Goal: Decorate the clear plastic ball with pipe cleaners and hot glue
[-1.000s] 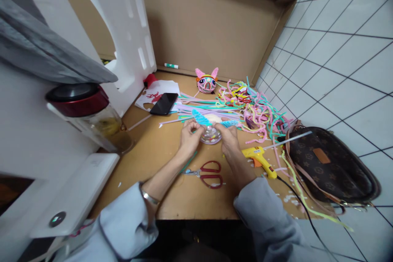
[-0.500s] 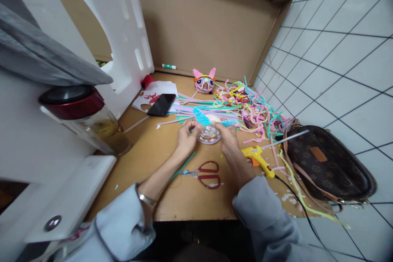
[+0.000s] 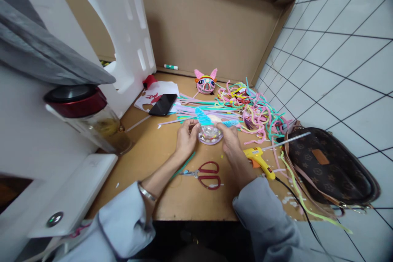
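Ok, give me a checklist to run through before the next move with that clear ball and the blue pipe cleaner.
1. Both hands on the clear ball: left hand and right hand flank it; ok.
2. Blue pipe cleaner on the ball: ok.
3. Its end fixed down: cannot tell.
4. Scissors close by, untouched: ok.
5. Glue gun off the hands: ok.
6. Glue gun hot: cannot tell.

No words, numbers or brand names can be read anywhere. The brown handbag (image 3: 328, 163) carries a repeating pale monogram pattern and a tan patch, both too small to make out. The white paper (image 3: 155, 92) near the phone (image 3: 163, 104) bears a red printed figure, not lettering.
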Demonstrator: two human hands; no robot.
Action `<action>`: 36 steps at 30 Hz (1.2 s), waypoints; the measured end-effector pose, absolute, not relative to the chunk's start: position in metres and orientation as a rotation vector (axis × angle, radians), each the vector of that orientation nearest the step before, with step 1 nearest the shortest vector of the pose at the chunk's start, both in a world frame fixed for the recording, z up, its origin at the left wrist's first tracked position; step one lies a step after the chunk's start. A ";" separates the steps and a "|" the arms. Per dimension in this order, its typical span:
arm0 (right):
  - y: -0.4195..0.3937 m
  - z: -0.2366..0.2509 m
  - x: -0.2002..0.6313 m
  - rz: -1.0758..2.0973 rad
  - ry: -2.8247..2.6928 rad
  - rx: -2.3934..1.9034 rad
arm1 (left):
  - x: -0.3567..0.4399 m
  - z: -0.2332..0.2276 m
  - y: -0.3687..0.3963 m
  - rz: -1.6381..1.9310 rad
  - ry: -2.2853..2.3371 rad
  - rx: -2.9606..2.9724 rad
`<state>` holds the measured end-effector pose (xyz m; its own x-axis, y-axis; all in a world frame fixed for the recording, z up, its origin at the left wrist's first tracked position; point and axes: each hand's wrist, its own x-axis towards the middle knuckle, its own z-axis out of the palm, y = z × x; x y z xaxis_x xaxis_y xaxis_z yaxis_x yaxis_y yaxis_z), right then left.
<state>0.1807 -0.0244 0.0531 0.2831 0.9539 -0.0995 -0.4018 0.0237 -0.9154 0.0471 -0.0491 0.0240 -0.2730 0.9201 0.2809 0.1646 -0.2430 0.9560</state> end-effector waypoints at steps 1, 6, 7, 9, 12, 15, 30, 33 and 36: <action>-0.025 0.054 0.180 1.176 -0.677 -1.057 | 0.047 0.023 -0.049 1.578 1.409 1.377; -0.026 0.055 0.180 1.145 -0.691 -1.093 | 0.047 0.020 -0.048 1.610 1.470 1.491; -0.026 0.055 0.180 1.144 -0.694 -1.099 | 0.047 0.020 -0.048 1.618 1.474 1.509; -0.026 0.055 0.181 1.153 -0.717 -1.090 | 0.047 0.020 -0.048 1.631 1.487 1.541; -0.027 0.056 0.181 1.173 -0.747 -1.058 | 0.047 0.021 -0.048 1.625 1.512 1.577; -0.027 0.058 0.180 1.185 -0.765 -1.031 | 0.046 0.022 -0.047 1.609 1.531 1.613; -0.026 0.058 0.181 1.147 -0.707 -1.146 | 0.047 0.018 -0.045 1.612 1.487 1.472; -0.025 0.058 0.181 1.173 -0.743 -1.107 | 0.045 0.019 -0.044 1.669 1.538 1.476; -0.025 0.058 0.181 1.182 -0.768 -1.097 | 0.045 0.021 -0.045 1.726 1.586 1.462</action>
<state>0.1808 -0.0253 0.0584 0.2445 0.9669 -0.0734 -0.3260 0.0107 -0.9453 0.0446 -0.0445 0.0211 -0.3888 0.8170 0.4258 0.3553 -0.2935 0.8875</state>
